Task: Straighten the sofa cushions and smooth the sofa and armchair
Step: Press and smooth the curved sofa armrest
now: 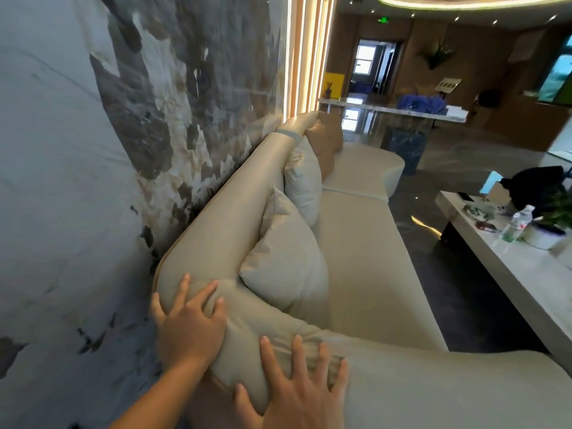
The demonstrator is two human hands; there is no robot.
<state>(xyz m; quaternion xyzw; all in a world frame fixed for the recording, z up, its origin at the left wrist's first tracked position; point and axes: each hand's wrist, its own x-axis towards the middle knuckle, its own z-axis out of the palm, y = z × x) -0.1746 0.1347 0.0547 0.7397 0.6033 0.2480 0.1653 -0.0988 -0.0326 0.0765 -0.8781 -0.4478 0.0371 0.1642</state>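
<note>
Left hand (190, 326) and right hand (301, 388), fingers spread, are pressing flat on the sofa (223, 218) corner; pushing hard risks toppling nearest cushion (288, 258) at 1 o'clock.

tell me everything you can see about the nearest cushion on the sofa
The nearest cushion is a plump, pale beige square of soft matte fabric, creased and puffed. It stands tilted on the sofa seat, leaning back into the backrest, one corner pointing up. A second pale cushion stands just behind it. Neither hand touches it; both press the sofa's near end.
</note>
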